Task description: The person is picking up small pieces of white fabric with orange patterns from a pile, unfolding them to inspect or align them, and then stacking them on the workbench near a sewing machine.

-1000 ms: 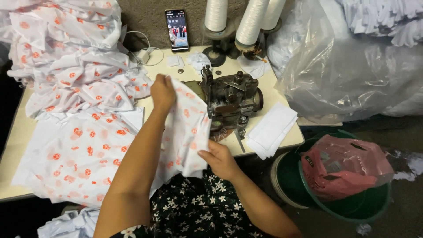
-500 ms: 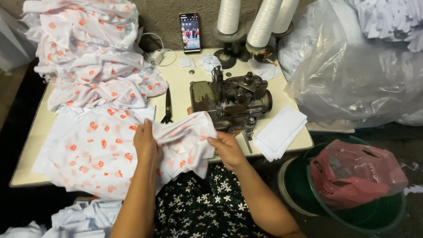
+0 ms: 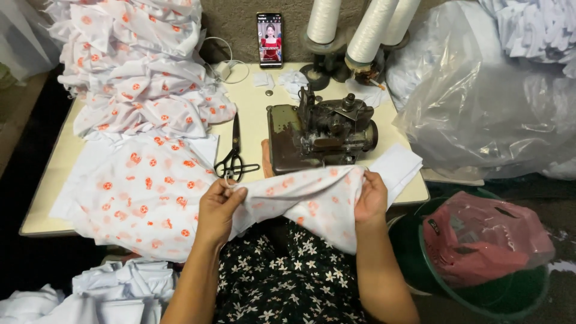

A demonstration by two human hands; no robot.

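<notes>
A white cloth piece with orange dots (image 3: 300, 198) is stretched between my two hands in front of the dark sewing machine (image 3: 321, 132). My left hand (image 3: 219, 207) pinches its left end near the table's front edge. My right hand (image 3: 371, 195) grips its right end just below the machine's right side. The cloth sags over my lap, which is covered by a black flowered garment (image 3: 288, 276). Black scissors (image 3: 235, 156) lie on the table just above my left hand.
A heap of the same dotted cloth (image 3: 138, 78) fills the table's left. A phone (image 3: 269, 39) stands at the back beside thread cones (image 3: 354, 30). White cloth (image 3: 399, 168) lies right of the machine. A green bin with a pink bag (image 3: 480, 252) stands right; clear plastic bags (image 3: 492, 102) behind.
My left hand came down from the table's middle to the front edge. Both hands pulled the dotted piece apart and stretched it across the front of the machine.
</notes>
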